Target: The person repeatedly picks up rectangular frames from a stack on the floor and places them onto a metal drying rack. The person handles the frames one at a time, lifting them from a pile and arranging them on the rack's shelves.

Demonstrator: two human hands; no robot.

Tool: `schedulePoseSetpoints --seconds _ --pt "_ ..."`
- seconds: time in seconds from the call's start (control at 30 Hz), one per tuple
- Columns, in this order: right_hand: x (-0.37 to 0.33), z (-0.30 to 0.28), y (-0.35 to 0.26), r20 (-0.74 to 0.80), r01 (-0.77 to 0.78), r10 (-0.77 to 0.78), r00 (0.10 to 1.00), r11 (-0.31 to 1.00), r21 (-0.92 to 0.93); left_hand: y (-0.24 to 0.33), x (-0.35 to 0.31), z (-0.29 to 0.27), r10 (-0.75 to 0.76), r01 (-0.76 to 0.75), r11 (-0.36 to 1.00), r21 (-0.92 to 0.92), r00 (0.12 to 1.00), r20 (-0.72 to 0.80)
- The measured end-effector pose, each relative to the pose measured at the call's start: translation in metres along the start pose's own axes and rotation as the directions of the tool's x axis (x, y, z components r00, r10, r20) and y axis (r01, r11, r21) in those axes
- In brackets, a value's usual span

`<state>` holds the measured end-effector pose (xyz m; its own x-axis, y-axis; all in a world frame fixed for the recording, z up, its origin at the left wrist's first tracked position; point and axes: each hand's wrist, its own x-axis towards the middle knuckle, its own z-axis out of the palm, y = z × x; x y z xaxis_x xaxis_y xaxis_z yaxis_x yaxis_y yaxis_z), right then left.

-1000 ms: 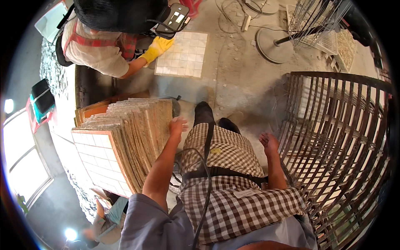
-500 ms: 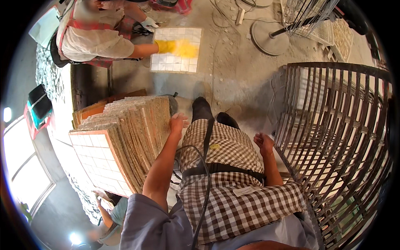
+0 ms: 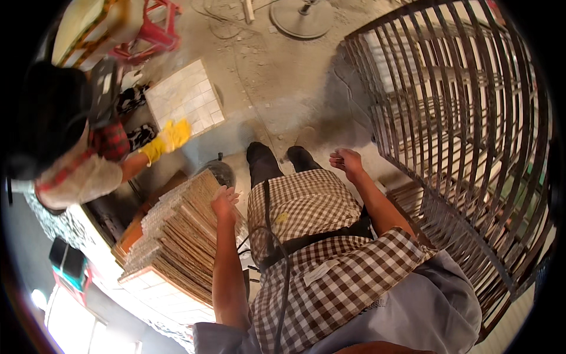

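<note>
Both of my hands hang empty in front of a brown-and-white checked apron (image 3: 306, 197). My left hand (image 3: 225, 202) is open, its fingers apart, right beside a stack of tile-faced panels (image 3: 191, 236) standing on edge; whether it touches them I cannot tell. Away from any object, my right hand (image 3: 346, 163) has its fingers loosely bent and apart, between the apron and a dark metal slatted rack (image 3: 413, 118). A dark cable (image 3: 285, 259) runs down over the apron.
At the left a co-worker in a yellow glove (image 3: 175, 135) reaches over a white tiled panel (image 3: 187, 97). A red stool (image 3: 162, 32) stands behind. Far ahead is a round base (image 3: 302, 20) on the dusty floor, with a loose cable (image 3: 242, 82) nearby.
My view has turned, so the rack sits higher and the co-worker farther left. My right hand has come up and forward; my left stays beside the panels. The co-worker's glove has moved nearer the panel's edge.
</note>
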<state>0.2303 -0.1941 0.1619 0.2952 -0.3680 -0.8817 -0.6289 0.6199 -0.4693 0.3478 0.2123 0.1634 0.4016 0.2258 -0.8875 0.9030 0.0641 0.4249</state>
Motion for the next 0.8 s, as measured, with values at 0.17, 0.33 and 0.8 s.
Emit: schedulePoseSetpoints --seconds 0.17,0.33,0.8 --pt "0.012 0.025 0.013 0.021 -0.007 0.005 1.000 0.997 0.082 0.008 -0.003 -0.013 -0.011 0.010 1.000 0.024 0.999 0.042" --pt "0.029 0.056 0.023 0.033 -0.102 0.100 0.994 0.992 0.073 0.019 -0.006 -0.007 -0.012 0.012 1.000 0.012 0.999 0.036" --pt "0.042 0.114 0.011 0.180 -0.122 0.110 0.977 0.991 0.057 0.028 -0.017 0.013 0.000 -0.010 0.991 0.131 0.997 0.073"
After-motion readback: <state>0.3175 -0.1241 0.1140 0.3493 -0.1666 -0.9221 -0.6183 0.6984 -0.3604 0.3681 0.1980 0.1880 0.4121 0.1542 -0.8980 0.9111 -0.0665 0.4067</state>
